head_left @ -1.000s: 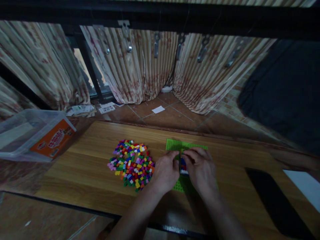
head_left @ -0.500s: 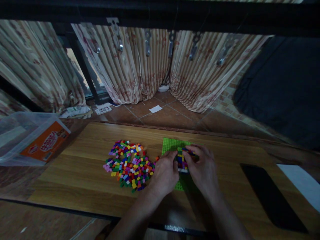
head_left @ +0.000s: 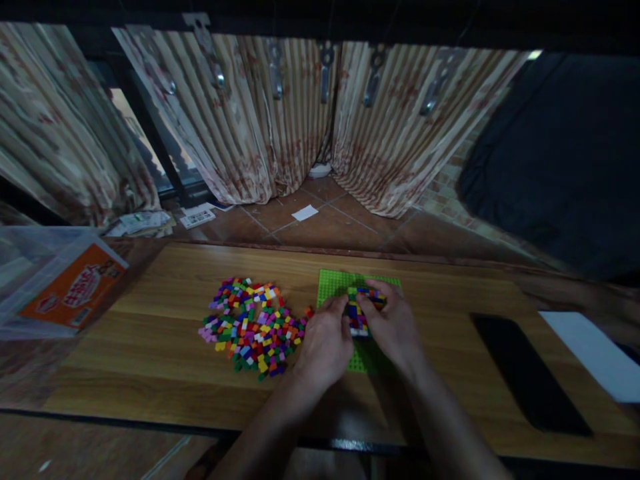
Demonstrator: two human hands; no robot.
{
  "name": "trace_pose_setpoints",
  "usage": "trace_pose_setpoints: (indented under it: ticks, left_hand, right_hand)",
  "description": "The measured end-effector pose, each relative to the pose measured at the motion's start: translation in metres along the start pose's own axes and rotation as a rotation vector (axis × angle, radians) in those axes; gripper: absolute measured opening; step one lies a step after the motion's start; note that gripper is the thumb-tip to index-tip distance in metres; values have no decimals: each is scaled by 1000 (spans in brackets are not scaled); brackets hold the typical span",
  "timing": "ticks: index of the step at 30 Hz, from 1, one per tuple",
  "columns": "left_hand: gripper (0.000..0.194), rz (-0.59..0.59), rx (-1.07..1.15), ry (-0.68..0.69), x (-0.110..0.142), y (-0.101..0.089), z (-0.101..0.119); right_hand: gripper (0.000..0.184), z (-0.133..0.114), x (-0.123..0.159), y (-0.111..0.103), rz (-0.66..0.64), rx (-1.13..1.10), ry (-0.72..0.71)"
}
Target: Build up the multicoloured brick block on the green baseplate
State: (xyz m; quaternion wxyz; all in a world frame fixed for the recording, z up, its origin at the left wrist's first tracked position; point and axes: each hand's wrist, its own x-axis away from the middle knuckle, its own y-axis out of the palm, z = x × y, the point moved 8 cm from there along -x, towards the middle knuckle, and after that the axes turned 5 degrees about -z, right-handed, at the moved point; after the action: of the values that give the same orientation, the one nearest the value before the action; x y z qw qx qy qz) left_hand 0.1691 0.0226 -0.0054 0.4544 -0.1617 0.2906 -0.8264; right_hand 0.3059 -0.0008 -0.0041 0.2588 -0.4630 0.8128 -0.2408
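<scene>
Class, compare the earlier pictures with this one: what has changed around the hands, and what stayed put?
The fingers of the right hand have spread, baring more of the coloured brick block beside the left hand. The scene slid left in view as the camera moved. The loose-brick pile, green baseplate and black panel stayed in place.

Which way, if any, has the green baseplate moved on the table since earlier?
No: against the far edge of the wooden table, the green baseplate keeps its place; the whole view shifted.
</scene>
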Motion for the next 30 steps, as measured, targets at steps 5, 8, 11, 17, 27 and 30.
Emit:
trace_pose_setpoints:
  ticks: [5,8,11,17,27,30]
  left_hand:
    - [44,9,1,27,1,1,2]
    - [44,11,12,35,2,1,2]
    - [44,10,12,27,2,2,0]
    - [44,14,-1,33,3,3,-1]
    - [44,20,-26,27,3,4,-2]
    - [44,33,-36,19,3,6,-3]
  right_hand:
    - [35,2,-1,1,15,-2,-9]
    - [34,3,-1,1,11,-13,-25]
    - [35,4,-1,3,-9,-25,-17]
    - [33,5,0,2,3,-24,-18]
    - [34,10,-3,5,1,-53,25]
    - [34,10,-3,4,22,-51,25]
